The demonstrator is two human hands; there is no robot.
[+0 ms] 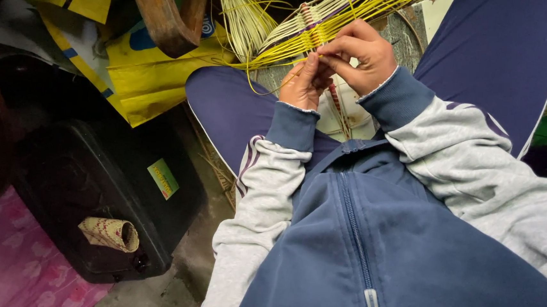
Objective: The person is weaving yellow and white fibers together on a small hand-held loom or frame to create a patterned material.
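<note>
I sit in a blue and grey zip jacket with blue trousers. Both hands meet above my lap at a piece of weaving (308, 28) made of thin yellow strips with purple and red bands. My left hand (303, 82) pinches the strips from below, fingers closed around them. From above, my right hand (360, 54) grips the same strips between thumb and fingers. Loose yellow strands (248, 17) fan out beyond the hands towards the top of the view.
A black hard case (91, 186) lies on the floor at the left with a small rolled woven piece (111, 233) on it. A yellow bag (132, 67) and a wooden leg (164, 14) stand behind. Pink cloth (3, 263) covers the lower left corner.
</note>
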